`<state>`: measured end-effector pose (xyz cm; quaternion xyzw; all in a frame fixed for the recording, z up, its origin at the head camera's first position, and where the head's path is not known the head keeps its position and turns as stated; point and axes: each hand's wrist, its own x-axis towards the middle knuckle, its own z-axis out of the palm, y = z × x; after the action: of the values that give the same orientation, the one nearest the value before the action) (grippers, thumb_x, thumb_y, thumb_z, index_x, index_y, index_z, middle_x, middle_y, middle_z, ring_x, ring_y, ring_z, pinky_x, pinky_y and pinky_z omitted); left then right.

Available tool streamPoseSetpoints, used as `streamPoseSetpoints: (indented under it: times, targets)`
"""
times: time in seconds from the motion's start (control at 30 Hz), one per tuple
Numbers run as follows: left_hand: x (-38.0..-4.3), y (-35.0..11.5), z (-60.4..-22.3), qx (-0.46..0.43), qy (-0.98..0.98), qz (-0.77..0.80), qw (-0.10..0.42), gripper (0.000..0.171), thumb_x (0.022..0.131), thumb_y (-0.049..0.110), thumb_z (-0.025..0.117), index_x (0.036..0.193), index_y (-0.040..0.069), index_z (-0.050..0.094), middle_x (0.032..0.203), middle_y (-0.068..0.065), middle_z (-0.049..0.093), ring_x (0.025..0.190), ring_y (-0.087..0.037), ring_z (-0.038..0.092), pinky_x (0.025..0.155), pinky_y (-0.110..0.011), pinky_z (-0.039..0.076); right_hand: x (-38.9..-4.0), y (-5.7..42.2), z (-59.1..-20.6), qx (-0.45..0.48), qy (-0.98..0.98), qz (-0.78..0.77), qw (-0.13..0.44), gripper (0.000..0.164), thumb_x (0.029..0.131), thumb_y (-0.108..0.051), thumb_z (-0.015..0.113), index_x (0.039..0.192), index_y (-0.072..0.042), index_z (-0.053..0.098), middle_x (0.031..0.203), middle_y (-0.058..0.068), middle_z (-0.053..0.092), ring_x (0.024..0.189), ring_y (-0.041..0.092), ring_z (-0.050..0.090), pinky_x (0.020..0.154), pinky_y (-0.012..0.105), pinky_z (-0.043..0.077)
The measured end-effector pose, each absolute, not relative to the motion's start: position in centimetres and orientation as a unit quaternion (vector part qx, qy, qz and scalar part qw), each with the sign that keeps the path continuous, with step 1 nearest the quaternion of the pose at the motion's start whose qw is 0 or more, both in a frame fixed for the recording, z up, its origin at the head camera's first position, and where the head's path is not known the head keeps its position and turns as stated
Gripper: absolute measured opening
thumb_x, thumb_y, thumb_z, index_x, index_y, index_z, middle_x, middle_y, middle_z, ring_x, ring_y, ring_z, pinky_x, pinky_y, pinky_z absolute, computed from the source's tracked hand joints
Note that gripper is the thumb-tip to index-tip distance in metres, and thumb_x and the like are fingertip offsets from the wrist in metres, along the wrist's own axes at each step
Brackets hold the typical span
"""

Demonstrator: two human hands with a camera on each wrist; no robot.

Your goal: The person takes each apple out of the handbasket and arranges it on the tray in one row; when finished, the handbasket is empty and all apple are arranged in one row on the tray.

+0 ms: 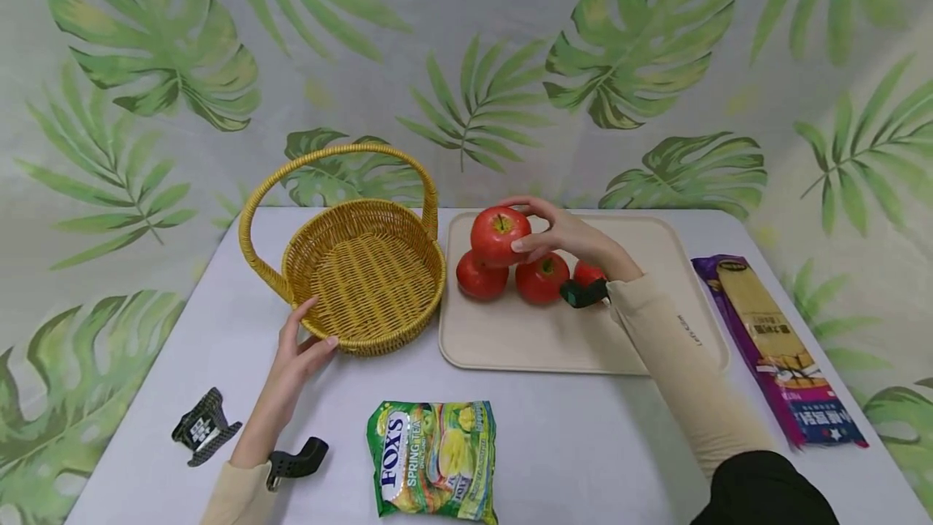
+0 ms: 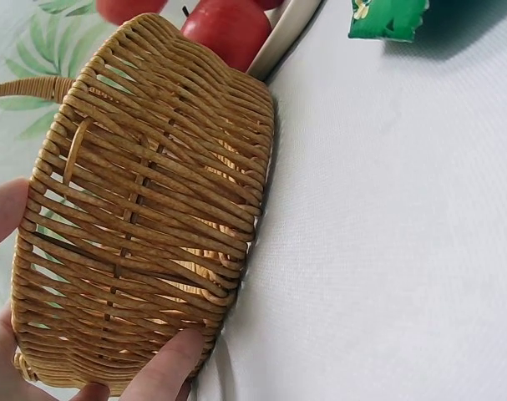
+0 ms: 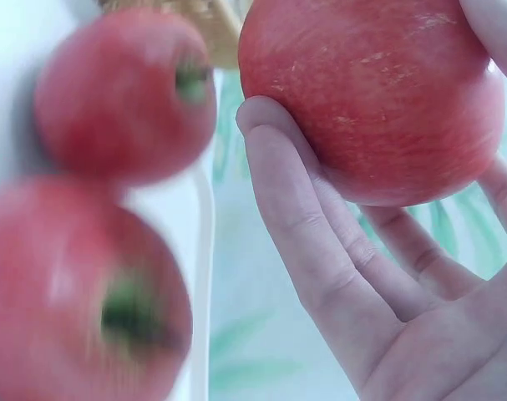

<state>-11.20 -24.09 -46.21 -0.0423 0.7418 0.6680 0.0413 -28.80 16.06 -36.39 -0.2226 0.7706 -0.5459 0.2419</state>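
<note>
My right hand [image 1: 564, 235] holds a red apple [image 1: 500, 236] between thumb and fingers, raised above the beige tray [image 1: 554, 347]. In the right wrist view the fingers [image 3: 299, 225] wrap the underside of that apple [image 3: 378, 92]. Below it on the tray lie another red apple [image 1: 481, 280], a second one [image 1: 543, 280] and a third [image 1: 587, 273], partly hidden by the wrist. My left hand [image 1: 295, 355] grips the near left side of a yellow wicker basket [image 1: 375, 290], whose inside shows bare. In the left wrist view, fingers [image 2: 165, 368] lie against the woven wall [image 2: 144, 217].
A green Fox's candy bag [image 1: 435, 460] lies at the table's front. A dark little packet [image 1: 206, 426] is left of the left forearm. Along the right edge lies a long purple package [image 1: 780, 351]. The basket's tall handle [image 1: 338, 151] arches over it.
</note>
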Motion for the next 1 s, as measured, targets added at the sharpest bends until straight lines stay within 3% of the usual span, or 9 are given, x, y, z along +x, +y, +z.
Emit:
streamPoseSetpoints:
  times: [0.1, 0.3, 0.63, 1.0]
  targets:
    - [-11.1, -24.0, -46.2, -0.041, 0.739, 0.671, 0.042, 0.072, 0.097, 0.019, 0.057, 0.154, 0.021, 0.013, 0.153, -0.014, -0.015, 0.138, -0.044, 0.016, 0.089, -0.014, 0.042, -28.7, 18.3, -36.4, -0.204, 0.787, -0.536, 0.227, 0.062, 0.088, -0.02, 0.069, 0.142, -0.019, 0.04, 0.136, 0.011, 0.04, 0.096, 0.035, 0.061, 0.081, 0.046, 0.054]
    - [-11.0, -23.9, -46.0, -0.04, 0.735, 0.675, 0.044, 0.071, 0.098, 0.019, 0.056, 0.153, 0.021, 0.012, 0.153, -0.013, -0.016, 0.139, -0.044, 0.015, 0.088, -0.012, 0.042, -27.9, 22.8, -36.0, -0.177, 0.807, -0.526, 0.202, 0.063, 0.089, -0.021, 0.067, 0.144, -0.016, 0.035, 0.139, 0.015, 0.036, 0.093, 0.032, 0.063, 0.084, 0.052, 0.052]
    - [-11.0, -23.9, -46.0, -0.044, 0.742, 0.667, 0.042, 0.07, 0.098, 0.019, 0.056, 0.153, 0.021, 0.013, 0.154, -0.013, -0.013, 0.138, -0.043, 0.017, 0.086, -0.012, 0.043, -26.0, 29.3, -35.8, -0.123, 0.816, -0.542, 0.158, 0.06, 0.092, -0.016, 0.064, 0.144, -0.016, 0.034, 0.136, 0.015, 0.034, 0.092, 0.024, 0.065, 0.078, 0.042, 0.056]
    - [-11.0, -24.0, -46.0, -0.039, 0.742, 0.668, 0.041, 0.07, 0.098, 0.019, 0.056, 0.153, 0.02, 0.013, 0.153, -0.012, -0.013, 0.138, -0.043, 0.016, 0.087, -0.013, 0.043, -24.1, 36.0, -38.6, -0.087, 0.817, -0.555, 0.126, 0.056, 0.095, -0.011, 0.058, 0.144, -0.016, 0.031, 0.128, 0.012, 0.033, 0.083, 0.033, 0.068, 0.072, 0.037, 0.057]
